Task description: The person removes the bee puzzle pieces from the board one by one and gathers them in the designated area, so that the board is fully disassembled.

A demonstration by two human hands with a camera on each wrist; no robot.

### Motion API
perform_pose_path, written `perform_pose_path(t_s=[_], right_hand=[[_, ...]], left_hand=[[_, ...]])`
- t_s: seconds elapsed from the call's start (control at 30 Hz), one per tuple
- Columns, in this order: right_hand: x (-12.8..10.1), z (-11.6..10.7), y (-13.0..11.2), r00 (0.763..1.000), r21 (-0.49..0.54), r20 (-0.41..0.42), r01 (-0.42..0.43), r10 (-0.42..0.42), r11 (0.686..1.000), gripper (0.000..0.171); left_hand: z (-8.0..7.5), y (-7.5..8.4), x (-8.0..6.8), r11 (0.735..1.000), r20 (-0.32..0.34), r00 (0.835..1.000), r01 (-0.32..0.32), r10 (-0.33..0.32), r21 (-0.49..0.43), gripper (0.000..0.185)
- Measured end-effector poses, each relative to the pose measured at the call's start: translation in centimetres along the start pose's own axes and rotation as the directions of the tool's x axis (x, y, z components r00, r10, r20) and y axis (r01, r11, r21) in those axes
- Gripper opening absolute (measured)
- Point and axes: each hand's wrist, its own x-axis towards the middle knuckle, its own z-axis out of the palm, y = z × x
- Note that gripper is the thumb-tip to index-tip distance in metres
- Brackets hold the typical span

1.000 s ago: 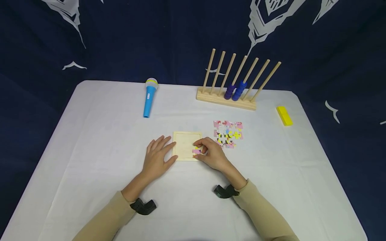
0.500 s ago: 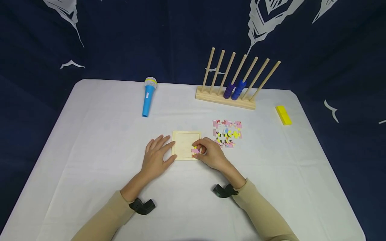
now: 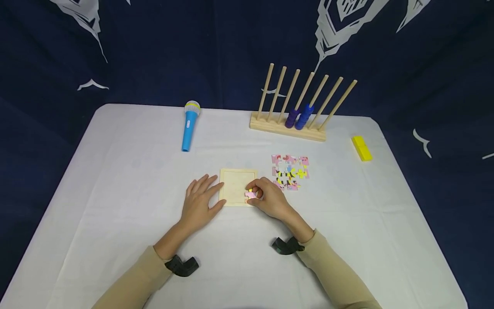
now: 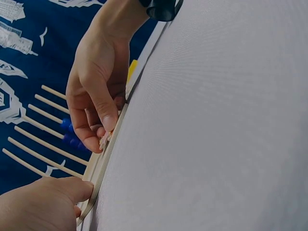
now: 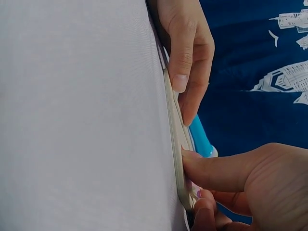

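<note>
A square wooden puzzle tray (image 3: 233, 184) lies on the white table in the head view. My left hand (image 3: 200, 199) has its fingers spread, thumb and index fingertips at the tray's left edge. Over the tray's lower right corner, my right hand (image 3: 270, 197) pinches a pink and yellow jigsaw piece (image 3: 250, 195) between thumb and fingers. In the left wrist view the jigsaw piece (image 4: 104, 140) shows tilted between those fingertips, close over the tray (image 4: 98, 166). Most of the piece is hidden by the fingers in the right wrist view.
Several loose jigsaw pieces (image 3: 291, 172) lie in a group right of the tray. Behind stands a wooden peg rack (image 3: 287, 128) with purple and blue beads. A blue toy microphone (image 3: 190, 126) lies at the back left, a yellow block (image 3: 362, 149) at the far right.
The jigsaw piece in the right hand has turned or tilted slightly within the fingers, over the same tray corner. The left hand has stayed at the tray's edge.
</note>
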Motion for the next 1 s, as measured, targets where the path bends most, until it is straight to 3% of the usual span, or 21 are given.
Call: perform_pose_path(t_s=[0.37, 0.77, 0.9, 1.0], right_hand=[[-0.1, 0.0, 0.1, 0.999, 0.043, -0.029, 0.045, -0.043, 0.998, 0.029], [-0.1, -0.1, -0.7, 0.997, -0.023, -0.039, 0.070, -0.071, 0.997, 0.015], [0.1, -0.9, -1.3, 0.996, 0.015, -0.037, 0.080, -0.080, 0.997, 0.014], [0.4, -1.9, -1.8, 0.998, 0.121, -0.010, 0.060, -0.060, 0.991, 0.015]], left_hand=[[0.1, 0.0, -0.2, 1.000, -0.001, 1.000, -0.009, 0.009, 0.003, 0.046], [0.0, 0.1, -0.1, 1.000, -0.008, 1.000, -0.008, 0.008, 0.010, 0.047], [0.0, 0.1, -0.1, 1.000, -0.003, 1.000, -0.007, 0.007, 0.012, 0.047], [0.0, 0.1, -0.1, 1.000, -0.002, 1.000, -0.006, 0.006, 0.013, 0.047]])
